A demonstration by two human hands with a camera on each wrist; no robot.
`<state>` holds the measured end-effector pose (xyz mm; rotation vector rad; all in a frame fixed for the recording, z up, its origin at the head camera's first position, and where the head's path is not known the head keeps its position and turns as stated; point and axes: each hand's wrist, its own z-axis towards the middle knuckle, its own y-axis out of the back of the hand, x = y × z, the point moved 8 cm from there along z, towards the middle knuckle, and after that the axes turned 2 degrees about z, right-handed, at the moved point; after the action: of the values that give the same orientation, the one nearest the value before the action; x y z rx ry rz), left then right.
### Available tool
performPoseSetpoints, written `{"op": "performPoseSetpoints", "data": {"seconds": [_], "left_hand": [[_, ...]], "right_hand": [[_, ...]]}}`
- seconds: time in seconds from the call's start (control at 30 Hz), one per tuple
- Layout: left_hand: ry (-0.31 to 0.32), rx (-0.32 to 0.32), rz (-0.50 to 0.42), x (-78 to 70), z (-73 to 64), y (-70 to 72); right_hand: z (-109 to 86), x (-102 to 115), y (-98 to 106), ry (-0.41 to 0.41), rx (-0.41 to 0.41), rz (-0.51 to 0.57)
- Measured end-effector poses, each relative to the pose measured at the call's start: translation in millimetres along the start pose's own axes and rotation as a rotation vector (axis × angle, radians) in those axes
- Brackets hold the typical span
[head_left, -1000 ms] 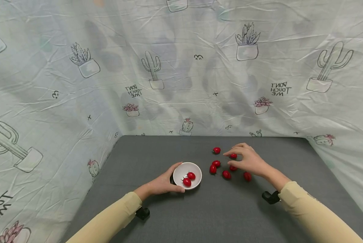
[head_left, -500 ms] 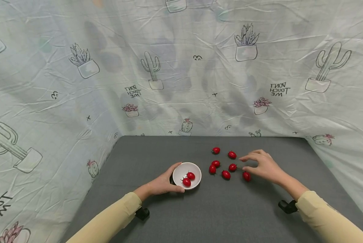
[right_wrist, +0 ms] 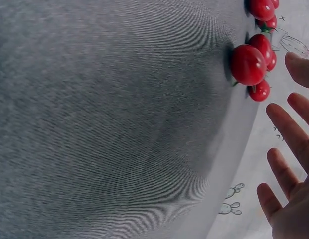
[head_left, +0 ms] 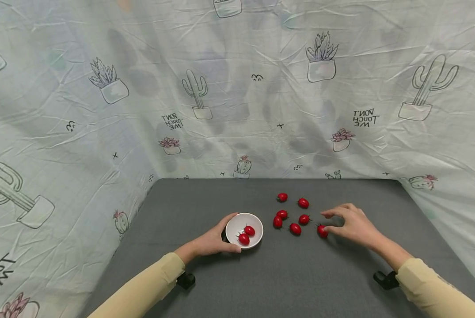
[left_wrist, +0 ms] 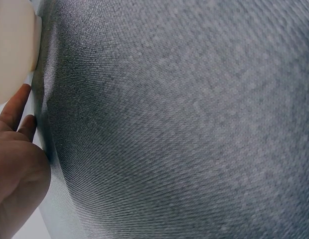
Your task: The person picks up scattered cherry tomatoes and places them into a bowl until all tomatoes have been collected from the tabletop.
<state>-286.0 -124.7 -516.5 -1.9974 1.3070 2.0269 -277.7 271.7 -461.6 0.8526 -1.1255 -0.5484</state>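
Note:
My left hand [head_left: 212, 240] holds a small white bowl [head_left: 236, 223], thumb at the near side and fingers round the far left side. Two red cherry tomatoes with green stems lie in it. In the left wrist view only part of the bowl [left_wrist: 15, 45] shows, beside the fingers. My right hand [head_left: 352, 226] hovers over the table with fingers spread and nothing between them. Its thumb overlaps the rightmost cherry tomato [head_left: 322, 231] in the head view. The right wrist view has that tomato [right_wrist: 248, 64] apart from the fingertips.
Several more cherry tomatoes lie loose between the bowl and my right hand, among them a front one [head_left: 295, 229] and a back one [head_left: 282, 197]. A dark grey cloth covers the table [head_left: 261, 282]. A cactus-print curtain [head_left: 237, 88] hangs behind and at the sides.
My right hand has moved right, away from the middle tomatoes, to the rightmost one. The left hand and the bowl have stayed in place.

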Motion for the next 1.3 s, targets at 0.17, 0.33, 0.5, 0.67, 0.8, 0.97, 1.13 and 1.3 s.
{"op": "performPoseSetpoints", "data": {"seconds": [0.17,0.33,0.5,0.67,0.8,0.97,1.13,1.3], "left_hand": [[-0.009,-0.001,-0.008,-0.3,0.5,0.2],[-0.008,0.0,-0.007,-0.4,0.9,0.3],[-0.008,0.003,-0.01,-0.4,0.6,0.7],[-0.005,0.0,-0.008,1.3,1.4,0.1],[-0.01,-0.004,-0.008,0.4,1.3,-0.3],[-0.012,-0.004,-0.005,0.1,1.3,-0.4],[-0.004,0.0,-0.007,0.6,0.9,-0.7],[-0.005,0.0,-0.011,-0.6,0.9,-0.3]], "right_hand": [[-3.8,-3,-3,-0.032,0.012,-0.007],[-5.6,-5,-7,-0.046,0.024,-0.012],[-7.3,-5,-13,-0.05,0.03,-0.022],[-8.0,-7,-16,-0.055,0.029,-0.03],[-7.9,-8,-18,-0.064,0.028,-0.029],[-8.1,-10,-20,-0.078,0.029,-0.015],[-9.0,-13,-21,-0.092,0.036,-0.004],[-9.1,-14,-22,-0.096,0.035,-0.002]]}}
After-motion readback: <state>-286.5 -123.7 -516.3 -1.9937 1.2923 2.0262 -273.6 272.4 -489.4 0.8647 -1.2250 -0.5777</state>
